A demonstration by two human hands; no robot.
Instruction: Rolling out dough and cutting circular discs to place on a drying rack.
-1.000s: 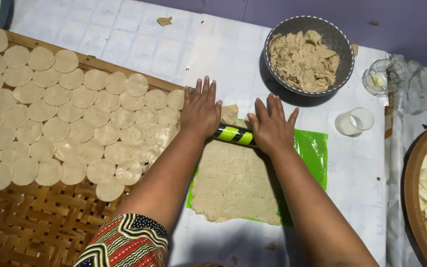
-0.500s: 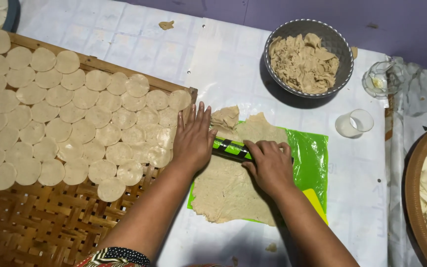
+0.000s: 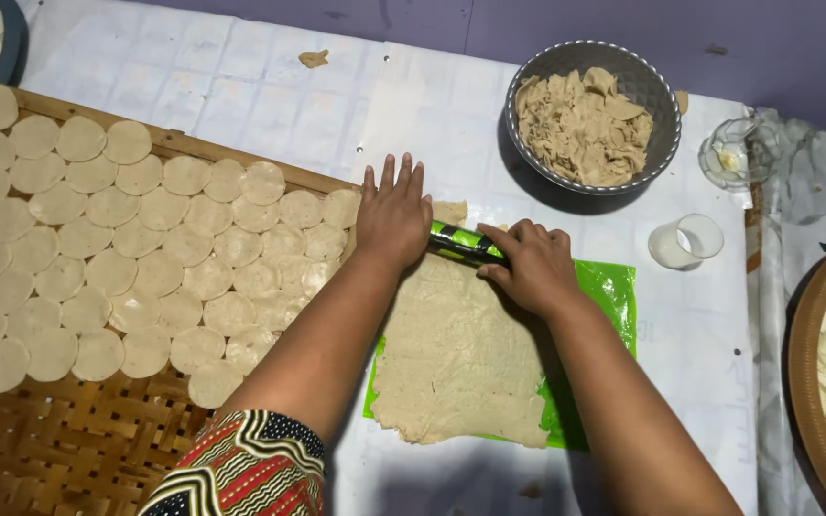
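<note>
A white checked tablecloth is spread under a green mat. On the mat's far edge a green-and-black roller is pressed beneath the flat, slightly spread left hand and the curled right hand, atop the dough sheet.

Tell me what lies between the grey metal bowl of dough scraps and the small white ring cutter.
Head view: between the grey metal bowl and the white ring cutter, only bare white tablecloth with the bowl's shadow.
</note>
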